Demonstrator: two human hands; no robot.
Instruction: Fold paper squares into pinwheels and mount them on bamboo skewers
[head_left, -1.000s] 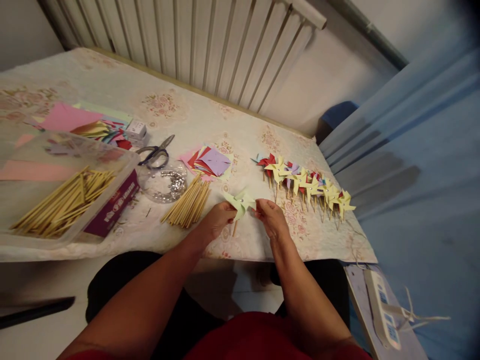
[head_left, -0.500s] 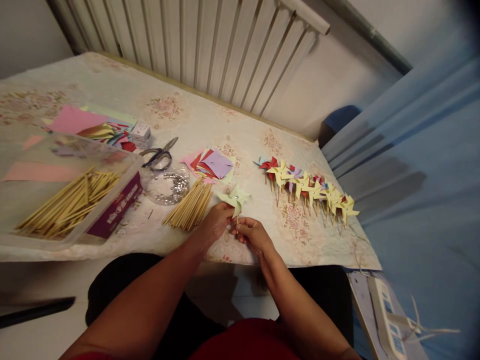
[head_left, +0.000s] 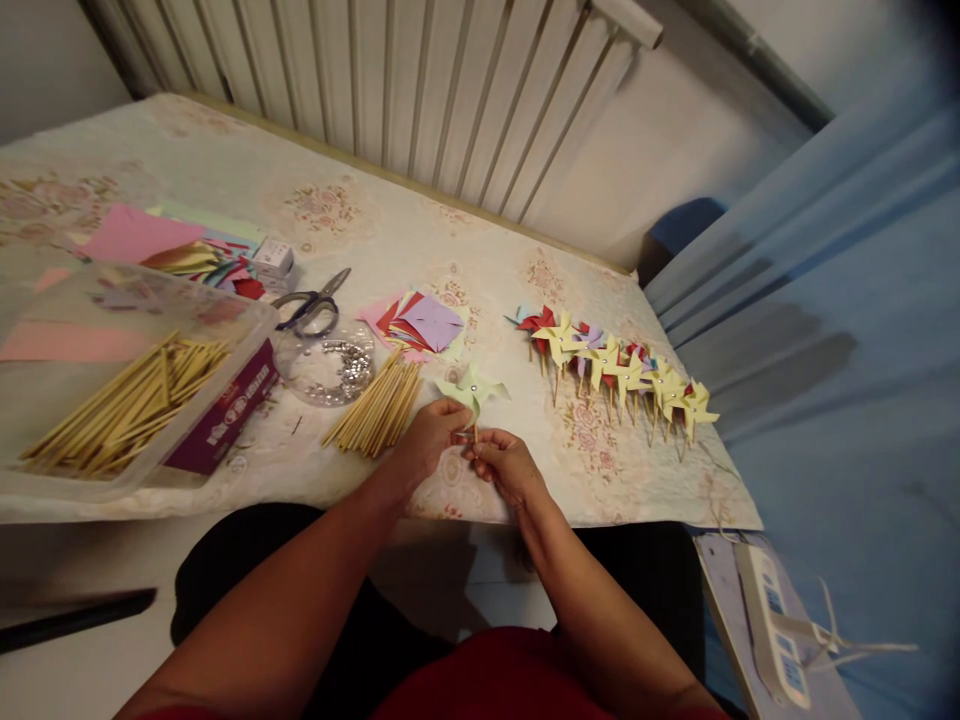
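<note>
A pale green paper pinwheel with a pin head at its centre stands upright in front of me. My left hand is closed, its fingertips pinching the pinwheel just below the blades. Lower down, my right hand pinches its thin wooden stick between thumb and fingers. Left of my hands lies a bundle of wooden sticks, with a round clear dish of small silvery pins beyond it. Behind the pinwheel rests a stack of coloured paper squares, a purple one on top.
Finished-looking pinwheels stand in a row to the right. Scissors lie behind the dish. At left sits a clear plastic box holding more sticks, with coloured paper behind. A power strip is beyond the table's right edge.
The pinwheel's blades have turned slightly. Both hands keep their hold in nearly the same place, and the view has shifted a little.
</note>
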